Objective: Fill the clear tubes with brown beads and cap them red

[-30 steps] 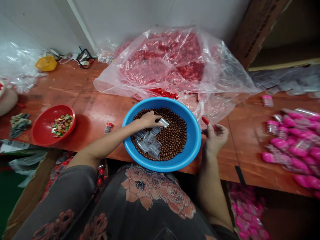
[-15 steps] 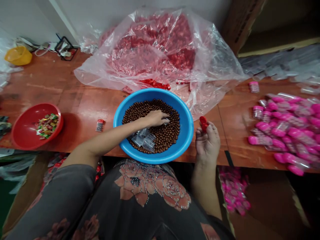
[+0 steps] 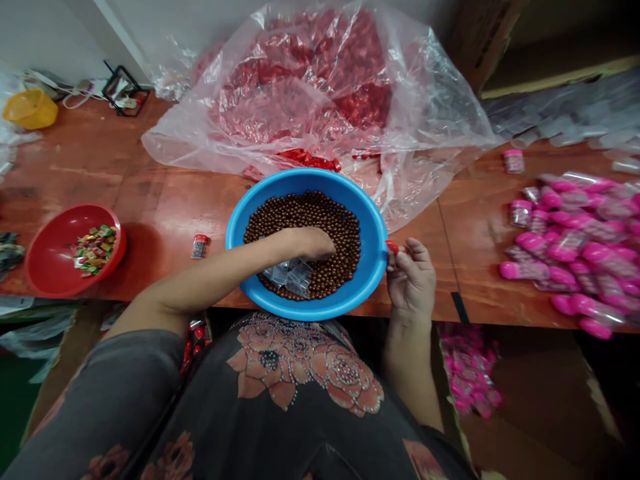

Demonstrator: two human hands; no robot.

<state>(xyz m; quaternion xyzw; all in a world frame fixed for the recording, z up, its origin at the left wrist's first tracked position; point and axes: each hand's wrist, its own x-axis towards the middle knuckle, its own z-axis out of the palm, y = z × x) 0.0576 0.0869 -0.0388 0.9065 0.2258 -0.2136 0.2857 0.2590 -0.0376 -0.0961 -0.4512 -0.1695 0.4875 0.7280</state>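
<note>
A blue basin (image 3: 373, 280) holds many small brown balls (image 3: 340, 267) and several clear plastic containers (image 3: 295, 277). My left hand (image 3: 313, 244) is down among the balls with its fingers curled, above the containers; what it grips, if anything, is hidden. At the basin's right rim, my right hand (image 3: 411, 277) pinches a small red cap (image 3: 391, 247) between thumb and fingers. A small clear container with a red cap (image 3: 199, 246) lies on the table left of the basin.
Behind the basin lies a big clear bag of red caps (image 3: 310, 87). Pink-capped containers (image 3: 575, 247) are heaped at the right. A red bowl (image 3: 40, 260) with wrapped pieces sits at the left, and a yellow basket (image 3: 31, 110) stands farther back.
My left hand has curled and turned down deeper into the balls. My right hand has lowered the red cap and brought it against the basin's rim. The view has shifted slightly.
</note>
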